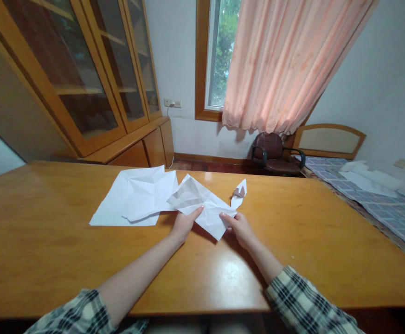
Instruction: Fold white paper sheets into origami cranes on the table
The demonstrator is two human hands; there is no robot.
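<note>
While both forearms are stretched over the near edge of the tabletop (174,283), black-and-white plaid sleeves (310,299) are seen pushed up toward the elbows. A creased white sheet (202,204) is held over the middle of the tabletop by both hands. Its lower left edge is grasped by the fingers of the left hand (184,226), thumb on top; its right corner is pinched by the fingers of the right hand (241,228), and the undersides of both grips are hidden. Fold lines are spread across the sheet, and its far left part is shaded grey. Just beyond its right corner, a small folded paper piece (239,195) in white and brown is set on the tabletop. To the left, loose white papers (143,192) are laid one over another, partly overlapped in view by the sheet's left corner; whether they are touched by it cannot be told. Farther off, a glass-doored wooden cabinet (118,116), a bed (372,195), a brown armchair (270,150) and a pink curtain (279,69) are seen.
</note>
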